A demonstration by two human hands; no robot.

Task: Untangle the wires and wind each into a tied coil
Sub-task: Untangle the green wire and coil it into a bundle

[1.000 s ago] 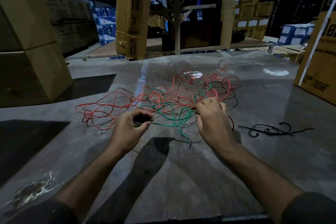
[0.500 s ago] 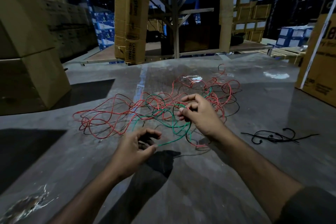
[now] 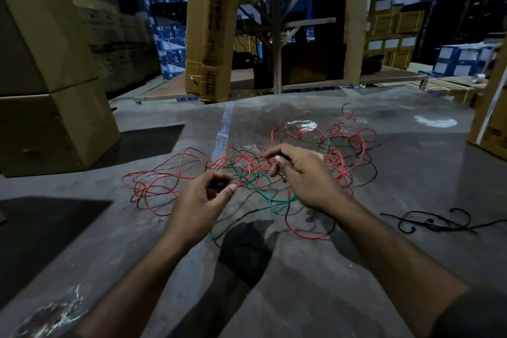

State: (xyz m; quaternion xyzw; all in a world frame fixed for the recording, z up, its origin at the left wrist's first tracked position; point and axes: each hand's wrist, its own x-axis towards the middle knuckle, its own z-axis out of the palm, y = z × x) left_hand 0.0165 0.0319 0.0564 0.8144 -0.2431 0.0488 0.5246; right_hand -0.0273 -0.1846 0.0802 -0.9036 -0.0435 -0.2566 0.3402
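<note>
Two hands are working over the tangle of wires [image 3: 255, 170], which is lying spread on the grey floor [image 3: 411, 162]. In the head view, the left hand [image 3: 201, 202] is curling thumb and fingers round a dark strand, probably anchoring it. The right hand [image 3: 304, 175] is pinching a black wire at the tangle's middle, seemingly to draw it free. Black ties [image 3: 439, 223] are lying well apart, to the right.

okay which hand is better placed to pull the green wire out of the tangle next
Probably the right hand: it hovers beside the green wire loops; the left hand sits nearer the red wires.
</note>
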